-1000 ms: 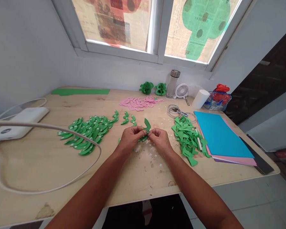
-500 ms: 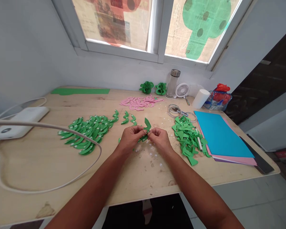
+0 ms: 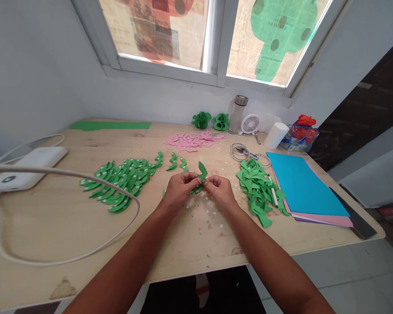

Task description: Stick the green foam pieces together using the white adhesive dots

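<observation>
The curved piece [image 3: 202, 169] I pinch is green. Toward the left edge of my pale tan, brown-knotted desk [image 3: 170, 253], the overlapping cutouts [image 3: 119, 181] are green with white patches. Near the far edge I see a plain green strip [image 3: 114, 125] and pink cutouts [image 3: 190, 141]. Toward the right edge, my scraps [image 3: 255, 185] are green, the pen [image 3: 273, 192] white with a black tip, the top sheet [image 3: 308, 185] solid blue over pink and purple ones.
</observation>
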A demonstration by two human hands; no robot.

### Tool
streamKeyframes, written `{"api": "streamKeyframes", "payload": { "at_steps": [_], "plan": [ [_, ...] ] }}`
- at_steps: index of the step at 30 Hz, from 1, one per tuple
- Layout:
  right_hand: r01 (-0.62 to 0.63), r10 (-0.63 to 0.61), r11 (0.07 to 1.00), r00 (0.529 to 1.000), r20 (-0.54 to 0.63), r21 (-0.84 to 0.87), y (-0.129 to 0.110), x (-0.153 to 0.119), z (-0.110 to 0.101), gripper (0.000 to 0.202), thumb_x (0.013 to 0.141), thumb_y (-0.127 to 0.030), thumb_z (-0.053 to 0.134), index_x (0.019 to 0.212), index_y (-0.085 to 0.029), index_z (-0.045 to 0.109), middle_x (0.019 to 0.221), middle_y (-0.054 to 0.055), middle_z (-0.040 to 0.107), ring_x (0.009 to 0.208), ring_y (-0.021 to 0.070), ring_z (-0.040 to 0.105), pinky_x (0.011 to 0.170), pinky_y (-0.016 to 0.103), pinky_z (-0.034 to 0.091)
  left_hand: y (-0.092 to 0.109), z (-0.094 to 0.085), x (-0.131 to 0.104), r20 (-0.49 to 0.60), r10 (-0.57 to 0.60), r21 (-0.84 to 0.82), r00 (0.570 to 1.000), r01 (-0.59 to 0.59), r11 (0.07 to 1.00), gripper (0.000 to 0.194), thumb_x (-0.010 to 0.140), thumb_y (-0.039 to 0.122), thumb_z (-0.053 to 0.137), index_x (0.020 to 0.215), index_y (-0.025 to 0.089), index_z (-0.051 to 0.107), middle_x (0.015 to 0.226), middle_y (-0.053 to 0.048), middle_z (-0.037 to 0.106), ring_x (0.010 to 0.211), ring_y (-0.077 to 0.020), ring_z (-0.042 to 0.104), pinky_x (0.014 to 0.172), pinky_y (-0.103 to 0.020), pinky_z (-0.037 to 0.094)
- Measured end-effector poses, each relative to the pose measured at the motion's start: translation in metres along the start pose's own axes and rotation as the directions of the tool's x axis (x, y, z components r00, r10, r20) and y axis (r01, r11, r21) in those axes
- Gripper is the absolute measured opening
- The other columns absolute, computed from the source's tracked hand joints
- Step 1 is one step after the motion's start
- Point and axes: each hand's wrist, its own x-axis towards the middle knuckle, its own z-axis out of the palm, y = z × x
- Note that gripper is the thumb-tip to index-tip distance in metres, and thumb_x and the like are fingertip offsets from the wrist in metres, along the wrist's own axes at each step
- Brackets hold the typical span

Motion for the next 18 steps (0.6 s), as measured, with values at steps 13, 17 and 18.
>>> {"api": "streamKeyframes", "payload": {
  "at_steps": [13,17,18],
  "plan": [
    [0.026,-0.027,0.997,1.000,-0.005,-0.071,0.0020,0.0009,-0.0006,0.015,0.064,-0.029,0.057,0.057,-0.016,0.058,0.052,-0.002,0.056,0.047,0.0093,0.045,0.046,0.021,0.031,0.0008,0.0012,-0.0012,-0.027,0.035,0.067,0.999,-0.033,0.997,0.019,0.056,0.029,0.072,0.061,0.013,0.065,0.059,0.000,0.061,0.055,-0.0109,0.051,0.054,-0.021,0.039],
    [0.022,-0.023,0.998,1.000,-0.002,-0.055,0.0001,-0.0002,-0.0006,0.016,0.065,-0.030,0.057,0.057,-0.016,0.057,0.052,-0.002,0.057,0.047,0.0091,0.045,0.045,0.021,0.030,0.0010,0.0007,-0.0016,-0.017,0.056,0.083,0.998,-0.055,0.995,0.019,0.056,0.030,0.072,0.061,0.013,0.066,0.059,0.000,0.062,0.055,-0.0109,0.052,0.053,-0.021,0.039],
    [0.020,-0.020,0.998,1.000,0.000,-0.053,0.0005,0.0000,-0.0007,0.017,0.065,-0.030,0.058,0.057,-0.016,0.057,0.052,-0.002,0.057,0.046,0.0089,0.045,0.045,0.021,0.030,0.0010,0.0007,-0.0017,-0.016,0.060,0.088,0.998,-0.059,0.994,0.019,0.056,0.030,0.072,0.061,0.013,0.066,0.059,0.000,0.062,0.055,-0.0111,0.052,0.053,-0.022,0.039]
  ]
}}
